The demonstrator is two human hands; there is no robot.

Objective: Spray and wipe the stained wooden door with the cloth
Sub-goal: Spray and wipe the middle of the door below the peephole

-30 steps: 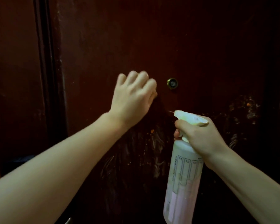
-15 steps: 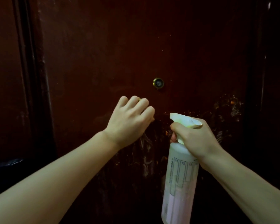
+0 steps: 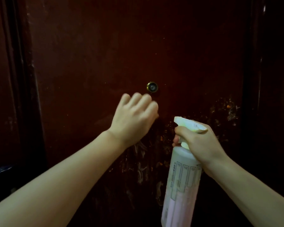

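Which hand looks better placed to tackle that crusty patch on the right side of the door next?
Probably the right hand: it grips the spray bottle beside the stains.

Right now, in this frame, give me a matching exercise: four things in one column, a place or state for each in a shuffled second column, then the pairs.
Things:
1. spray bottle
2. peephole
3. left hand
4. stains

Places or states:
A. brass-ringed, set in the door just above the left hand's knuckles
B. held by its neck in the right hand
C. pale smears and orange flecks, lower right of the peephole
D. fingers curled, against the door

Pairs: 1-B, 2-A, 3-D, 4-C
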